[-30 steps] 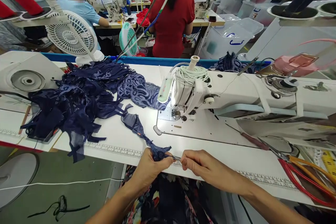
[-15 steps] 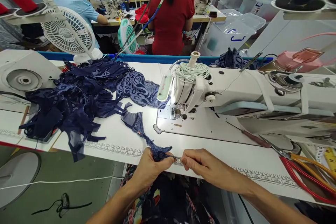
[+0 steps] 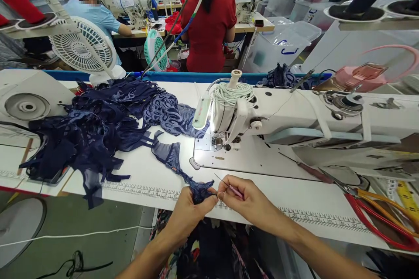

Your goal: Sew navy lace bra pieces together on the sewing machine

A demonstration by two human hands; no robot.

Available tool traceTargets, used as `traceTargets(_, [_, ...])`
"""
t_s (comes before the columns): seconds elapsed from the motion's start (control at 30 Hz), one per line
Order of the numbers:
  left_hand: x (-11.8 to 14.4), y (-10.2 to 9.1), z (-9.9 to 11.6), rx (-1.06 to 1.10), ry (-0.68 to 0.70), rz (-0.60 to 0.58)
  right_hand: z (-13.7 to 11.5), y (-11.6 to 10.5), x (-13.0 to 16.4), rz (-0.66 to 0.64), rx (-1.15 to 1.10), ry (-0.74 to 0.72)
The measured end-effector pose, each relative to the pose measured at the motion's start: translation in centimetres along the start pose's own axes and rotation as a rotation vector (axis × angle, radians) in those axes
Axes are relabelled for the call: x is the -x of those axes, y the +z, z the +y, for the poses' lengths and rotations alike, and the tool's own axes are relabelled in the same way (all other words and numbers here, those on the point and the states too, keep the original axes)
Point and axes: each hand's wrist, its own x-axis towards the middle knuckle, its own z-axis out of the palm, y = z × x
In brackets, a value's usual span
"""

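- Left hand (image 3: 191, 210): thumb and fingers are closed on the gathered near end of a navy lace piece (image 3: 174, 163), on the near side of the sewing machine (image 3: 275, 109).
- Right hand (image 3: 241, 197): fingers are pinched together just beside the left thumb, with a thin, pink-handled pointed tool (image 3: 236, 192) held across them, its tip towards the sewing machine. Whether they also grip the fabric, I cannot tell.
- The lace piece should handle as light, limp and easily snagged; the bunched end looks the firmest place to pinch, the sheer far part the most delicate. The slim tool is probably stiff, best held by its handle.
- Pose: both forearms come in low from the near edge, hands meeting nearer the person than the sewing machine, wrists slightly bent.
- Further out, a navy heap (image 3: 104, 117) lies left of the sewing machine; scissors (image 3: 351, 192) lie on its near side, towards the right.
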Motion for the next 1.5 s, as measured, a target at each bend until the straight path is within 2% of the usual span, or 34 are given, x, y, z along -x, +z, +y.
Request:
traceTargets(0.17, [0.0,-0.5,-0.4,0.028,-0.032,0.042,0.1,-0.3,0.3,-0.032,0.046,0.031])
traceTargets(0.33, [0.0,-0.7,-0.3,0.047,-0.028,0.013,0.6,-1.9,0.7,-0.018,0.178,-0.038])
traceTargets(0.47, [-0.3,-0.4,-0.3,0.059,-0.041,0.021,0.5,-1.8,0.3,0.042,0.05,0.014])
traceTargets(0.63, [-0.2,-0.1,-0.8,-0.037,-0.017,-0.014,-0.1,-0.6,-0.8,0.029,-0.124,0.013])
traceTargets(0.7, [0.6,-0.9,-0.2,-0.174,0.03,-0.058,-0.3,-0.6,-1.0,0.03,-0.119,-0.011])
traceTargets(0.77, [1.6,-2.3,1.0,-0.381,0.128,-0.051,-0.4,-1.0,-1.0,0.021,-0.063,-0.026])
traceTargets(0.87, [2.4,-4.0,3.4,-0.692,0.375,0.188,-0.7,-1.5,-0.9,-0.017,0.061,-0.043])
traceTargets(0.9, [2.2,-4.2,4.2,-0.747,0.446,0.217,-0.9,-1.6,-0.9,-0.033,0.106,-0.06])
traceTargets(0.93, [1.9,-4.3,4.8,-0.774,0.494,0.185,-1.1,-1.6,-0.9,-0.047,0.15,-0.082])
traceTargets(0.97, [1.3,-4.1,5.2,-0.779,0.509,0.091,-1.4,-1.5,-0.9,-0.05,0.189,-0.109])
traceTargets(1.03, [0.0,-3.5,5.6,-0.724,0.455,-0.125,-1.8,-1.2,-0.9,-0.009,0.23,-0.149])
traceTargets(1.1, [-1.2,-2.8,5.5,-0.59,0.367,-0.187,-1.9,-0.8,-0.8,0.084,0.206,-0.151])
traceTargets(1.17, [-1.9,-2.3,5.0,-0.404,0.293,-0.145,-1.4,-0.5,-0.7,0.151,0.152,-0.12])
traceTargets(1.3, [-1.9,-1.6,3.4,-0.093,0.168,-0.118,0.2,-0.2,-0.8,0.158,0.11,-0.055])
traceTargets(1.43, [-1.5,-1.4,2.1,0.032,0.117,-0.088,0.5,-0.2,-0.2,0.313,0.269,-0.074])
traceTargets(1.5, [-1.4,-1.4,1.8,0.068,0.099,-0.074,0.2,-0.1,0.6,0.344,0.364,-0.118])
